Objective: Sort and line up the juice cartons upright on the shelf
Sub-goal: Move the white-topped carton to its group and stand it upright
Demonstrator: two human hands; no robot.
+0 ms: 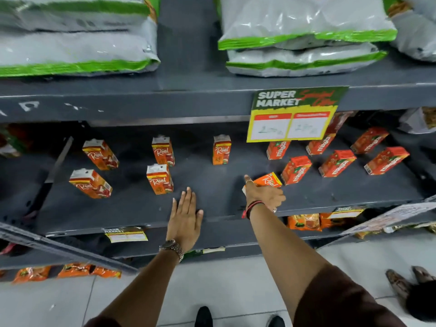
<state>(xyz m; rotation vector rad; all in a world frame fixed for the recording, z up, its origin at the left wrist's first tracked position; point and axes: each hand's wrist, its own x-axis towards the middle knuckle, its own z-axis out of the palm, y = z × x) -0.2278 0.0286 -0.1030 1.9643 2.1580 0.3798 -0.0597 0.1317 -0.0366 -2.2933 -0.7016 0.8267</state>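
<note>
We are mid-sort: right hand (265,197) grips a tilted orange Real juice carton (269,180) on the dark grey metal shelf (132,208). Left hand (185,217) is spread flat, empty. Next, we judge: stand it beside the upright Real cartons (160,179).

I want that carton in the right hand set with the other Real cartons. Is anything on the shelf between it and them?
Nothing visible: bare shelf lies between the held carton and the nearest Real cartons.

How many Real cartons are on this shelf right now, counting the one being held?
6: two at far left, two left of centre, one at centre back, one tilted in the right hand. The hanging sign may hide more.
</note>
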